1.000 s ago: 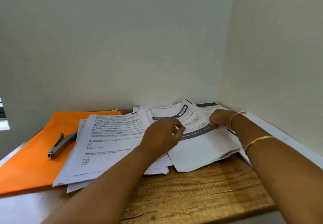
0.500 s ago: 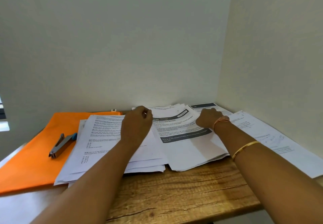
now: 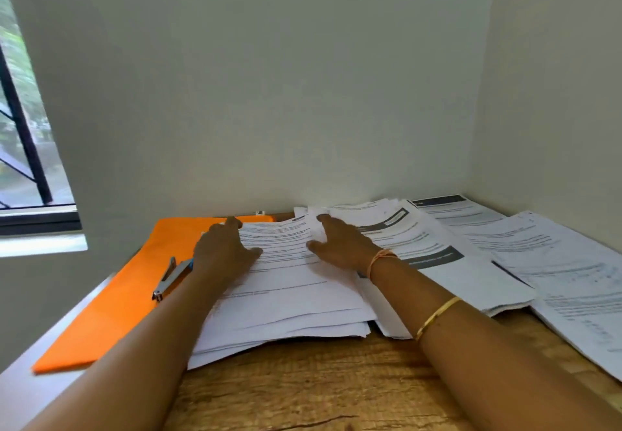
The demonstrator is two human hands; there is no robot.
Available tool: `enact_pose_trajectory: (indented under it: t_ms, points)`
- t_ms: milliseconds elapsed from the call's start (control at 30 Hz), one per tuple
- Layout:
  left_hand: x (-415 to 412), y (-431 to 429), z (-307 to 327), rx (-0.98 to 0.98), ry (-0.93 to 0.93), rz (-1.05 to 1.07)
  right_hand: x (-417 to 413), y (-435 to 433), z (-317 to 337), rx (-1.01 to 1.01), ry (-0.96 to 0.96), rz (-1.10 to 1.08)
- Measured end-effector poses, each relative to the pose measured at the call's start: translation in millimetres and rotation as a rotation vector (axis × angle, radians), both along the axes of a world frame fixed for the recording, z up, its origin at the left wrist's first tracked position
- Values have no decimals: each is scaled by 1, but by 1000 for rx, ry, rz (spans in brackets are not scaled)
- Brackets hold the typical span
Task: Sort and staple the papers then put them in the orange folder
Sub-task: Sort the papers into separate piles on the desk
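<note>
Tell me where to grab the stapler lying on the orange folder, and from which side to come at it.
Probably pinch the stapler across its two long sides at mid-body, coming down from above and from the left. It lies flat and diagonal on the orange folder, its narrow body suits a pinch, and the left hand with its forearm crowds its right side.

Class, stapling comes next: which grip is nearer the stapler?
Left. The left grip rests on the papers just right of the stapler; the right grip lies farther right on them.
</note>
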State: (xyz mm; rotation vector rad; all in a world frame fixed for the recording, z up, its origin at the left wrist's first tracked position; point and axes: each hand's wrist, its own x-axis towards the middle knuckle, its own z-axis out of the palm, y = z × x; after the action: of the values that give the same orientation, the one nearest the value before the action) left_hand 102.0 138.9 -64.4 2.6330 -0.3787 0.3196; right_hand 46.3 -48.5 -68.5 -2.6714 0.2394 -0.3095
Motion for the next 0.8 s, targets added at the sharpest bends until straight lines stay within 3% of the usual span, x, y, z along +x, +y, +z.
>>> enact_pose_trajectory:
  t_ms: [133,200,633,800]
  points:
    - [3,1,-14,18,78,-15,4,3,-23,-190,291,32]
    - [2,-2,-13,2,39,-10,1,4,-28,-240,338,20]
    - [9,6,-7,-421,-158,46,-6,7,-28,-269,295,31]
    - [11,12,-6,-414,-219,36,-7,8,-29,-211,223,-5]
